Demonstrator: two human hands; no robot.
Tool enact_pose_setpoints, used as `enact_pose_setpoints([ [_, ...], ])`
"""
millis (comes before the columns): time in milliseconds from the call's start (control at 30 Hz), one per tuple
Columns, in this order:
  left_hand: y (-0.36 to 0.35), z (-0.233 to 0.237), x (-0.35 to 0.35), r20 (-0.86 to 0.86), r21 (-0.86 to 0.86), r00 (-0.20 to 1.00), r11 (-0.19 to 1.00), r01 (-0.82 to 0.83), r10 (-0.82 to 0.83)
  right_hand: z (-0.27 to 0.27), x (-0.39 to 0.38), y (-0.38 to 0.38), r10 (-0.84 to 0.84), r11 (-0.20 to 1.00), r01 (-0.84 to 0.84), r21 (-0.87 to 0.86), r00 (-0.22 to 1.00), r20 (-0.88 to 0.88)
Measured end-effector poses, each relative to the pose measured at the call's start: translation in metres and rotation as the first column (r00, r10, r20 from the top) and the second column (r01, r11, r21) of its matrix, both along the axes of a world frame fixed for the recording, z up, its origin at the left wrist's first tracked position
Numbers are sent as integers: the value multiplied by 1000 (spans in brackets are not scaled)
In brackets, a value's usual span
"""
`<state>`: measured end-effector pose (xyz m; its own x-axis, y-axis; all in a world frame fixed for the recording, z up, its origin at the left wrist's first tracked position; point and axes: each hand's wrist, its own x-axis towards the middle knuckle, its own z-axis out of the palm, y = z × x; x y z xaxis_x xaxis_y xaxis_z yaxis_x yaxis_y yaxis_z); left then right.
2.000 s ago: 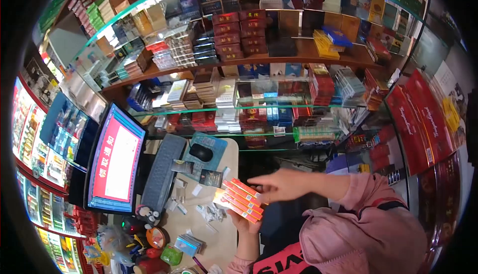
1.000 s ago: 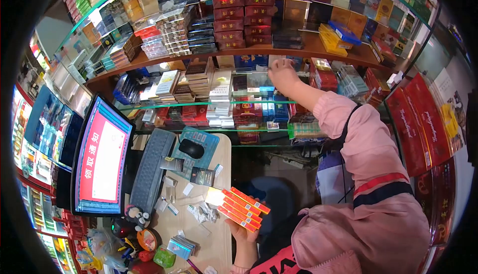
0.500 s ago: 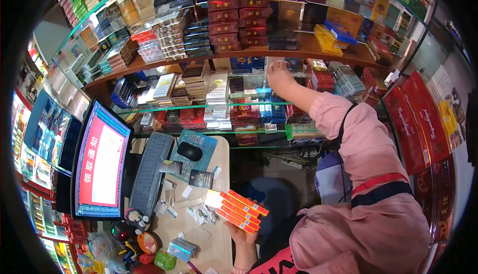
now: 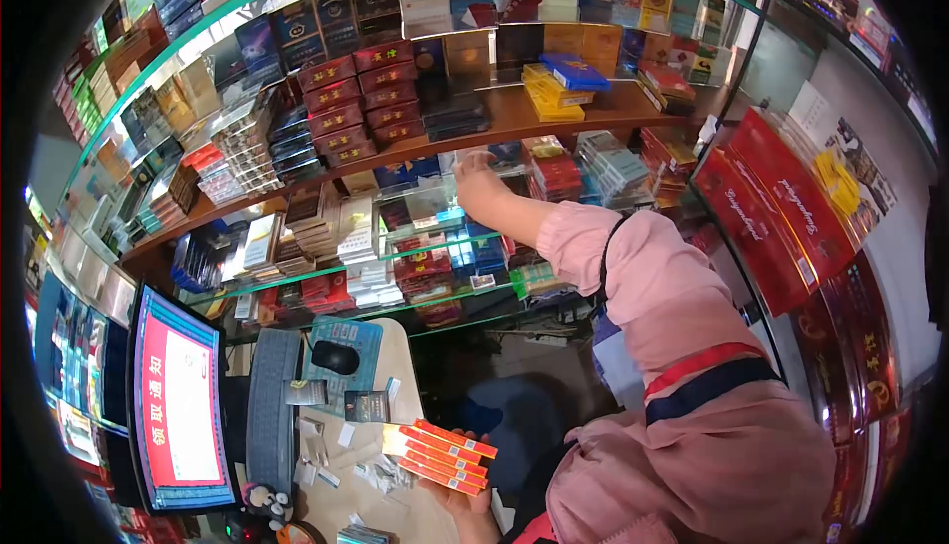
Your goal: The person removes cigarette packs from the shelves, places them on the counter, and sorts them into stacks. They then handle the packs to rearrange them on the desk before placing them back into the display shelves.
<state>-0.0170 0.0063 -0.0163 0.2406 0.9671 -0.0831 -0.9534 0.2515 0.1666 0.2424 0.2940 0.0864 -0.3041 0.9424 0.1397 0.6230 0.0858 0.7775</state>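
Note:
In my left hand (image 4: 457, 500), low in the view, a stack of red and yellow packs (image 4: 445, 457) lies fanned out, over the edge of the desk. The fingers are mostly hidden under the packs. My right hand (image 4: 477, 184) reaches to the middle glass shelf (image 4: 450, 241), just below the brown wooden shelf (image 4: 395, 154). It is nearest to a gap left of the red boxes (image 4: 554, 170). Its fingers are bent, and their tips and whatever they may touch are too unclear to make out.
A monitor (image 4: 180, 406) and keyboard (image 4: 274, 411) stand left on the desk (image 4: 395, 346), with a mouse (image 4: 335, 357) and paper scraps. Dark red packs (image 4: 331, 109) are stacked above. A large red bag (image 4: 766, 208) is at the right.
The view has turned, so the shelves and desk appear shifted left. My right hand stays at the middle shelf, and my left hand still holds the packs.

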Motion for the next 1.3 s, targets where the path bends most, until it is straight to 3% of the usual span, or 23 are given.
enact_pose_setpoints([
  [367,1,1,1,-17,-15,1000,1000,8,-9,5,-1,-5,-72,997,71,14,993,90],
  [833,-1,-5,-2,8,-14,1000,1000,0,0,4,7,-3,-100,995,101,-7,994,37],
  [967,6,-3,0,-109,-62,994,998,-24,18,1,8,1,-131,987,140,-79,986,99],
  [1000,6,-1,-1,-124,-60,992,998,-34,27,-10,12,11,-219,969,216,-116,976,-12],
  [1033,8,1,-1,-144,-87,989,995,-41,29,-8,13,10,-158,984,149,-100,984,-86],
  [1100,16,-1,-4,-144,-98,990,995,-26,12,4,-4,-6,5,983,39,179,971,-239],
  [1133,18,-4,-5,-119,-78,993,997,4,-14,24,-17,-28,215,974,-167,156,900,-379],
  [1167,21,-6,-4,-124,-113,992,993,-24,10,39,-34,-48,150,980,-196,-20,807,-571],
  [1200,23,-8,-3,-126,-146,992,988,-45,27,56,-59,-74,-89,950,-165,-266,673,-735],
  [1233,24,-9,-3,-84,-144,997,989,-12,-1,60,-69,-95,-108,868,-369,-333,515,-851],
  [1267,24,-10,-3,-87,-146,996,989,-17,5,34,-69,-108,-70,736,-651,-188,202,-977],
  [1300,24,-11,-2,-96,-182,995,983,-1,-16,32,-76,-122,-355,595,-703,-389,205,-912],
])
